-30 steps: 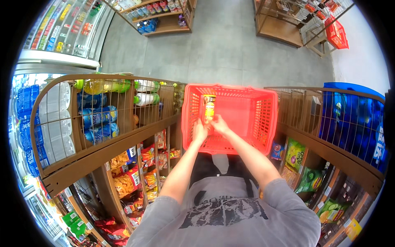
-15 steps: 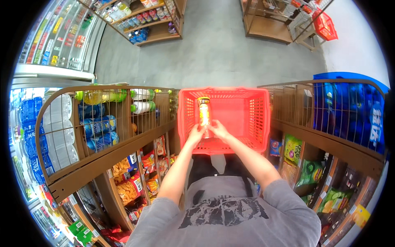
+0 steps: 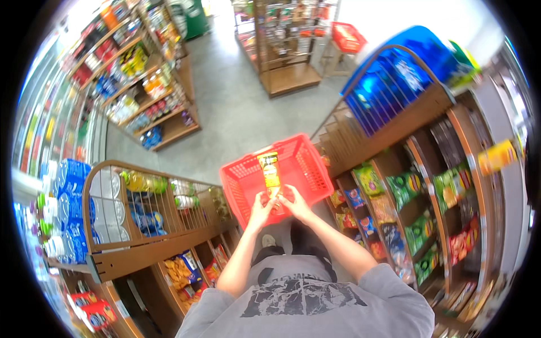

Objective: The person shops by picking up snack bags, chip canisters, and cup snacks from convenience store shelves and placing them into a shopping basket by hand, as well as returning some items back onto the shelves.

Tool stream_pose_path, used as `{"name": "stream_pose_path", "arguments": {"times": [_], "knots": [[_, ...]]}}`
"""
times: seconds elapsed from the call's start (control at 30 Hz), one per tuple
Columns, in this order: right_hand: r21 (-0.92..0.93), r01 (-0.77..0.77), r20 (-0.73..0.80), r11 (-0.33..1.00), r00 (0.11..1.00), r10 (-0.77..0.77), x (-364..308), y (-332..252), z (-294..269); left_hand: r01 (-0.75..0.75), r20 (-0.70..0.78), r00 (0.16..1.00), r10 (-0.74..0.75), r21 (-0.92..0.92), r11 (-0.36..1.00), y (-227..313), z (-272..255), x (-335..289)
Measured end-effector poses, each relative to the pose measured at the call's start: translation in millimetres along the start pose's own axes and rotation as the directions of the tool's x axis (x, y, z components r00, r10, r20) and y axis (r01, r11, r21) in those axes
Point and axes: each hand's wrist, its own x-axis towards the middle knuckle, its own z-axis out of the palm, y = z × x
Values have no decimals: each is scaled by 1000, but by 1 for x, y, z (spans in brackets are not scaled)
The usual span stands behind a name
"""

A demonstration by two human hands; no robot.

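Observation:
A tall yellow can (image 3: 271,169) with a dark band at its far end is upheld over the basket by both my hands. My left hand (image 3: 262,207) closes on its near end from the left. From the right, my right hand (image 3: 295,204) grips the same end, fingertips close to the left hand's. Below them is a red plastic shopping basket (image 3: 242,183) with slotted walls; no other item shows inside it. What bears the basket's weight cannot be made out.
Close on my left stands a rack (image 3: 135,248) with bottles behind a wire guard. To the right, shelves hold snack bags (image 3: 406,188), beneath a blue-filled top bin (image 3: 389,79). Ahead, grey floor (image 3: 220,112) runs between a drinks shelf (image 3: 169,132) and a wooden display stand (image 3: 290,79).
The view has swung, so the right-hand shelves and the far displays show more fully. The basket appears turned and further left in the picture. Both hands keep hold of the can.

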Motion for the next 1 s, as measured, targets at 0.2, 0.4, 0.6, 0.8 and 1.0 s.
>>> {"name": "stream_pose_path", "arguments": {"times": [0.2,0.4,0.6,0.8,1.0], "knots": [[16,227,-214,974,952,-219,-82,-37,-35,-112,326,937,127,-64,992,57,45,-32],[-71,324,-434,943,842,-322,-150,-32,-67,-169,535,833,145,-3,986,81,105,-68],[-198,436,-615,878,642,-458,-241,-80,-148,-248,732,648,211,-59,967,133,217,-117],[-373,384,-741,845,424,-520,-360,-117,-240,-373,863,374,341,-197,907,164,355,-184],[-652,273,-698,707,149,-701,-467,-185,-325,-641,840,128,527,-335,690,239,478,-262]]}}
